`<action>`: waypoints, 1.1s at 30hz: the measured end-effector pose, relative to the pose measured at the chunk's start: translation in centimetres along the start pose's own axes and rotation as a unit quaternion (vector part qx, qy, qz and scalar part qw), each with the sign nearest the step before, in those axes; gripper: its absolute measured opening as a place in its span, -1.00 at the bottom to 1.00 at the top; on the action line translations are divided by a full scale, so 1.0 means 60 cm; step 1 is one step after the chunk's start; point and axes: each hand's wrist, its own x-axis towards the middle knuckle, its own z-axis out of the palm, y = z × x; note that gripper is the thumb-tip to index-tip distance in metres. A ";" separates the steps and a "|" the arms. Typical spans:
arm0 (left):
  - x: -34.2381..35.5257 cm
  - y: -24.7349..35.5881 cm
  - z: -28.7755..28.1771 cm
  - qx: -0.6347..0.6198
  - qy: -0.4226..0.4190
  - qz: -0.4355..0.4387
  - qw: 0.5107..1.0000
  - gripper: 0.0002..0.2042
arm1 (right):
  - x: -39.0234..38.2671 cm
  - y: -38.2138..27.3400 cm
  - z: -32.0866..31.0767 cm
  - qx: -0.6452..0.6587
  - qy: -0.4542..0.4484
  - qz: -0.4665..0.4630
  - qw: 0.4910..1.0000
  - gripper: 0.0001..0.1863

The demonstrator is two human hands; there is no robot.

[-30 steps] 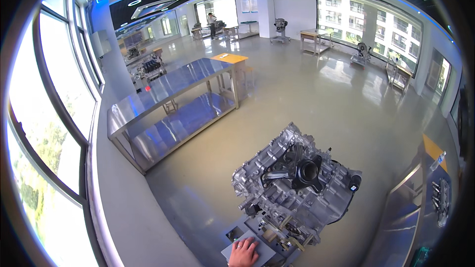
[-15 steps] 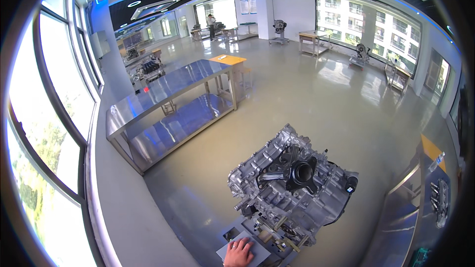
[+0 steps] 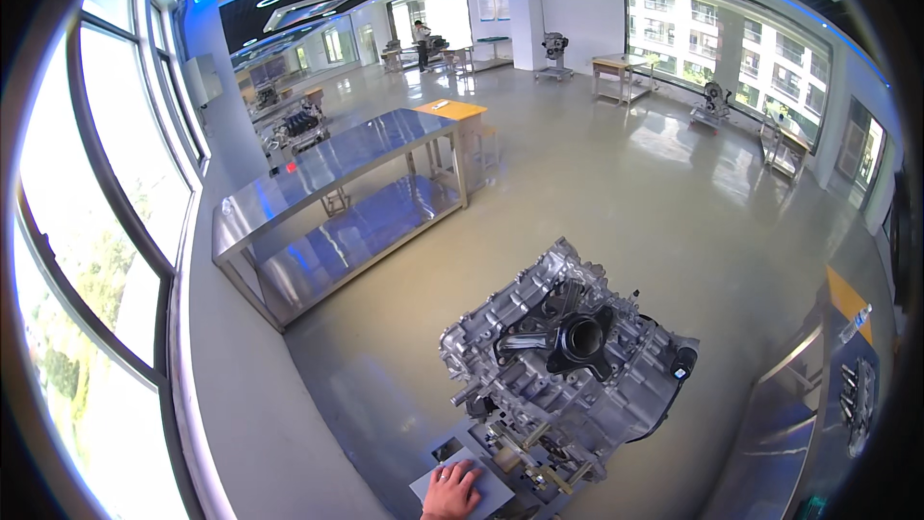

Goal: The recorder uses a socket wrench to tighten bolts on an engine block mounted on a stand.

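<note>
A person's left hand (image 3: 452, 493) lies palm-down on a grey plate (image 3: 494, 494) just beside the near end of a silver engine (image 3: 611, 409), its fingers extended, slightly parted and gripping nothing. A black part (image 3: 558, 358) with a round mouth sits on top of the engine; its interior is dark, its contents impossible to make out. To the engine's right, a clear bottle (image 3: 855, 324) stands near a long metal part (image 3: 855, 409) on a bench (image 3: 830, 431); whether the bottle holds anything cannot be told. Compared with half a second ago, the hand remains on the plate, and hand, plate and engine appear slightly farther left in view, while the steel bench (image 3: 371, 156) beyond and left of the engine appears farther right. Counted: one hand, one plate, one bottle, one small red object (image 3: 291, 168) on the steel bench and, well beyond the engine, one person (image 3: 422, 43) and two stand-mounted engines (image 3: 554, 46) near the walls.
</note>
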 end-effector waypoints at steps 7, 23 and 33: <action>-0.005 0.005 0.000 0.019 0.003 -0.030 0.999 -0.52 | 0.024 0.025 0.001 0.007 -0.044 0.005 0.999 -0.67; -0.005 0.008 -0.023 0.053 -0.012 -0.024 0.998 -0.50 | 0.052 0.054 -0.086 -0.066 0.000 -0.062 0.996 -0.68; -0.014 0.020 -0.026 0.056 -0.049 -0.063 0.995 -0.45 | 0.090 0.115 -0.114 -0.210 0.206 -0.149 0.944 -0.65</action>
